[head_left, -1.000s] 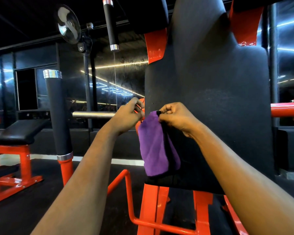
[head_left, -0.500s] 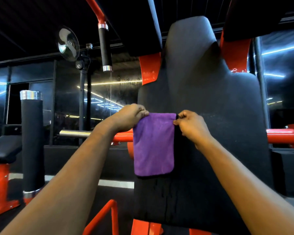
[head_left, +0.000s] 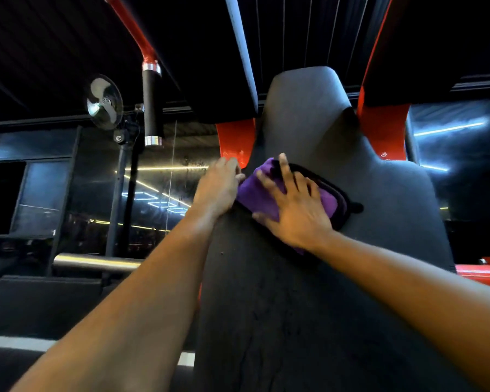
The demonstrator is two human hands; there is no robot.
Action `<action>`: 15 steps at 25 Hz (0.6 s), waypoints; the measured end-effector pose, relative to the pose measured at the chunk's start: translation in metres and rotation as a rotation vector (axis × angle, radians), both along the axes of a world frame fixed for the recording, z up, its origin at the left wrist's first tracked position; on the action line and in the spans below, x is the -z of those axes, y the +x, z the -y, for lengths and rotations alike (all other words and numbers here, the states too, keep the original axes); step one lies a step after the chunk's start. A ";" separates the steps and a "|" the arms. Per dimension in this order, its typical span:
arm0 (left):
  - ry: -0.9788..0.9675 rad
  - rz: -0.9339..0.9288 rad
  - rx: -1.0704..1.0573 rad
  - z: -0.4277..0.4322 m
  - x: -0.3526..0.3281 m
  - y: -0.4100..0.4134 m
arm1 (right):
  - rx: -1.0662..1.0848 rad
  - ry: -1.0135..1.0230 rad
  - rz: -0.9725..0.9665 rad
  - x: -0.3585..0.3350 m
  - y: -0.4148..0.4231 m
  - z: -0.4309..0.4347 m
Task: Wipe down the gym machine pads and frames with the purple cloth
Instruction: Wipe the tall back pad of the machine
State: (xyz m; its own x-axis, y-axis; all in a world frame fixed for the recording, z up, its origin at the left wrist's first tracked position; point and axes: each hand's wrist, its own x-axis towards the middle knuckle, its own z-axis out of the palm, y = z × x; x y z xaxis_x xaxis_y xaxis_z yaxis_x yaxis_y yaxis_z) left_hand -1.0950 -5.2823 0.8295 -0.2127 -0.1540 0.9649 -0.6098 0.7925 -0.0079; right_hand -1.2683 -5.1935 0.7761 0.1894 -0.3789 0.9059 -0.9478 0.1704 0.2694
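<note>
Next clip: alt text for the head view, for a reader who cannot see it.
The right hand presses a folded purple cloth flat against the tall black padded backrest of a red-framed gym machine; the left hand rests at the pad's left edge, beside the cloth.

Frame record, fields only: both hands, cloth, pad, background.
right hand: flat, fingers spread, pressing cloth
left hand: at left edge of pad, beside cloth; grip unclear
cloth: purple, folded, on upper pad
pad: black, red frame behind it
background: fan at left
</note>
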 end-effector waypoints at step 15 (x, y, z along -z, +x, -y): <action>0.374 -0.233 0.444 0.045 0.178 0.037 | 0.045 -0.025 -0.465 -0.032 0.033 0.060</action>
State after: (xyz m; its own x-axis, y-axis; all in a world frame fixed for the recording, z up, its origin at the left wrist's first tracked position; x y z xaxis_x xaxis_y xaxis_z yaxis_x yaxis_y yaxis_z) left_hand -1.0576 -5.3270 0.6513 -0.1244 -0.4361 0.8913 -0.1740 0.8939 0.4131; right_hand -1.2354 -5.2538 0.8083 0.5617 -0.3746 0.7377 -0.7189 0.2204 0.6593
